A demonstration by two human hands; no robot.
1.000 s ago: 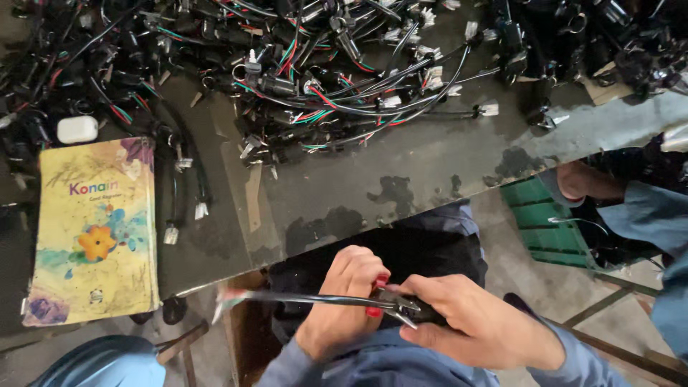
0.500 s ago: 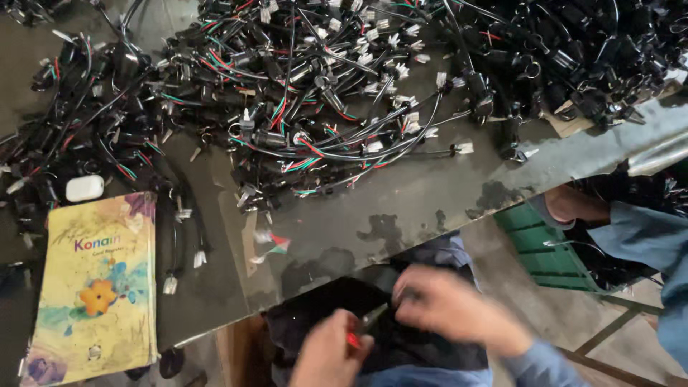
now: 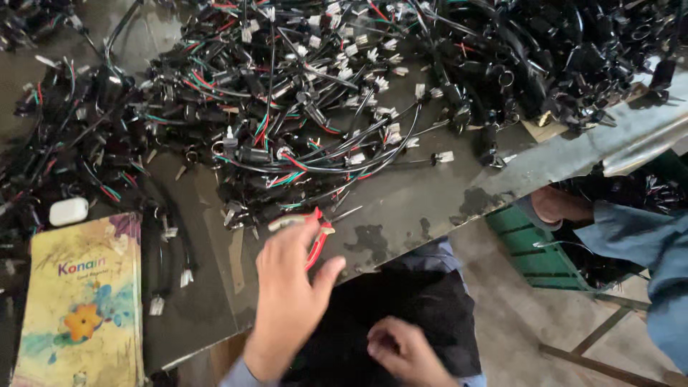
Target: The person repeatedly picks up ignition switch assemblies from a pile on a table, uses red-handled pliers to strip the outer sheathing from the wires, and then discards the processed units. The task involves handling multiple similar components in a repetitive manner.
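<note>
At the far left I see a yellow notebook [image 3: 80, 301] with a flower on its cover lying flat on the dark surface [image 3: 401, 208], and just above it a small white rounded case [image 3: 68, 211]. Beside the notebook a short black cable with white plugs [image 3: 168, 251] lies on its own. Across the back of the surface spreads a large tangle of black wire harnesses [image 3: 322, 93] with red, green and white leads and white connectors, reaching from the left edge to the right. In the middle, my left hand [image 3: 290, 294] reaches forward over the near edge of the surface, fingers [image 3: 304, 240] loosely spread and resting on a pair of red-handled pliers [image 3: 317, 240] that lie on the surface just below the tangle; I cannot tell whether the hand grips them or only touches them. To its right and lower, my right hand [image 3: 405, 351] sits over my dark lap, fingers curled inward, and I cannot tell whether it pinches anything. Further right, below the surface, stands a green crate [image 3: 537, 247], and at the right edge another person's blue sleeve [image 3: 638, 244] and hand [image 3: 559, 206] show.
</note>
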